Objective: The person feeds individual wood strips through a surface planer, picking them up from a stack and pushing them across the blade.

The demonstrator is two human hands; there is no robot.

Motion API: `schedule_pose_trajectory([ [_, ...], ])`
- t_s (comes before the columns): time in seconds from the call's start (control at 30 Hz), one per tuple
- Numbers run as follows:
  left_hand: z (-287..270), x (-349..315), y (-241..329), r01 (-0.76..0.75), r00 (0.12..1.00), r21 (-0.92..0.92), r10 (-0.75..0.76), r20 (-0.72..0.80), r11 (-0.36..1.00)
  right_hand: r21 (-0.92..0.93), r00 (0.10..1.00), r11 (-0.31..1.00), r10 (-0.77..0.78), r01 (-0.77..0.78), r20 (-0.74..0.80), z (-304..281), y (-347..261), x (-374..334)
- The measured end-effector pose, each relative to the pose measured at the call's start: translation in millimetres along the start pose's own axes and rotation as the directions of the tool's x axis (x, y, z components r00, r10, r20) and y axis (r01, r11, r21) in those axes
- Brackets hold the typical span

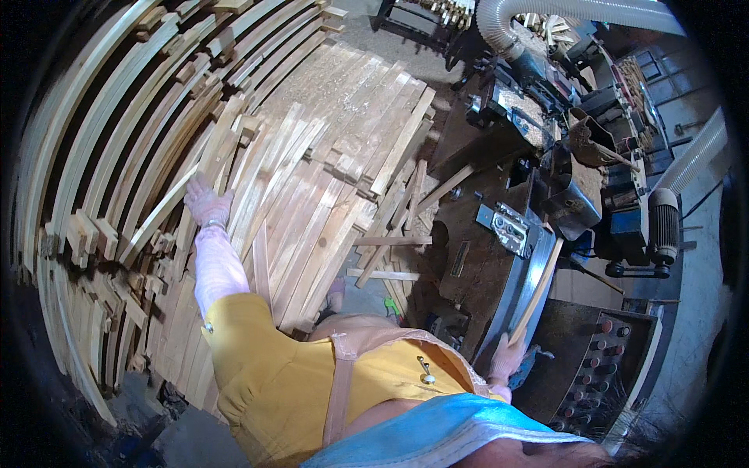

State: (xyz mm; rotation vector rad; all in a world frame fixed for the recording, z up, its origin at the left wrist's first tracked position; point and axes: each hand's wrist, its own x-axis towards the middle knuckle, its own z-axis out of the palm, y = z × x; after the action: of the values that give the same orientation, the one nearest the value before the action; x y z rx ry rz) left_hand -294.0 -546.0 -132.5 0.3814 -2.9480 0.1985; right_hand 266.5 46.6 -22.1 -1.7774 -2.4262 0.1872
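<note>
My right hand (507, 359) is closed around the near end of a narrow wooden strip (538, 292). That strip lies lengthwise along the shiny metal bed (521, 290) of a woodworking machine, its far end near the feed housing. On my left, my left hand (208, 201) reaches out over stacked wood with its fingers apart. Its fingertips touch or come close to a pale wooden strip (160, 214) lying aslant there; the exact contact is unclear. Beside it lie several loose strips (269, 160) on top of a pile of boards (300, 242).
Tall layered stacks of long strips (117, 101) fill the left side. Offcuts (390, 242) jut between the pile and machine. A control panel with several knobs (601, 359) stands at right, near a motor (664, 222). A ribbed hose (585, 14) crosses the top right.
</note>
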Motion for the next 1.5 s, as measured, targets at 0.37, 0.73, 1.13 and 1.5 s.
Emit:
schedule_pose_trajectory([
  [0.37,-44.1,-5.6,34.6,0.001,0.88,-0.043,0.02,0.475,0.999,-0.18,0.945,0.97,-0.208,0.166,-0.252,77.5,-24.0,156.5],
  [0.73,-186.4,-44.4,157.5,-0.187,0.864,-0.695,0.453,0.22,0.694,0.753,0.719,0.54,-0.683,0.375,0.132,100.9,-215.8,48.2],
  [1.13,-236.4,-368.6,402.6,0.55,0.434,-0.835,0.861,0.267,-0.019,0.397,0.953,0.876,-0.302,0.275,0.006,24.7,-69.5,-61.2],
  [1.5,-220.3,-573.7,379.6,0.134,-0.401,-0.897,0.851,0.34,0.421,0.035,0.866,0.885,0.446,-0.465,0.228,-34.8,73.9,-176.2],
])
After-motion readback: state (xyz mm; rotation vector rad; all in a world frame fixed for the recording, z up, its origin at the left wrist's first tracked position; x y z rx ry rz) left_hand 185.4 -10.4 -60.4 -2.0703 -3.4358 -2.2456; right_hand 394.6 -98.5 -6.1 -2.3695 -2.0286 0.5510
